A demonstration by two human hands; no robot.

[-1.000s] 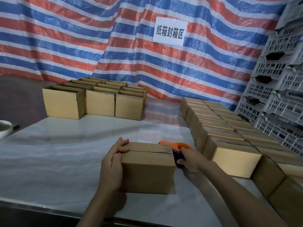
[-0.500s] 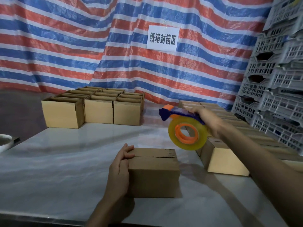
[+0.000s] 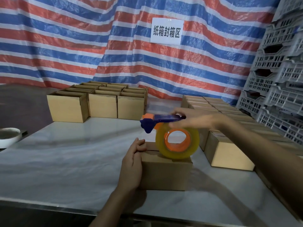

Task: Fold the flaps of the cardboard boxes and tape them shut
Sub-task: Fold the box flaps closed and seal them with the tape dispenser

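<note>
A small cardboard box [image 3: 165,173] with its top flaps folded down sits on the table in front of me. My left hand [image 3: 132,163] presses flat against its left side, fingers over the top left edge. My right hand [image 3: 191,119] grips the blue and orange tape dispenser [image 3: 157,122] by its handle, held level just above the box. Its roll of clear yellowish tape [image 3: 177,142] hangs over the box's top right part and hides the seam there.
Open boxes [image 3: 101,107] stand grouped at the back left. Rows of closed boxes [image 3: 229,153] line the right side. Grey plastic crates [image 3: 278,79] are stacked at the far right. A white bowl [image 3: 8,138] sits at the left table edge. A striped tarp hangs behind.
My right hand lifted the tape dispenser from behind the box's right end, then swung it left and down over the box top. My left hand stayed on the box.
</note>
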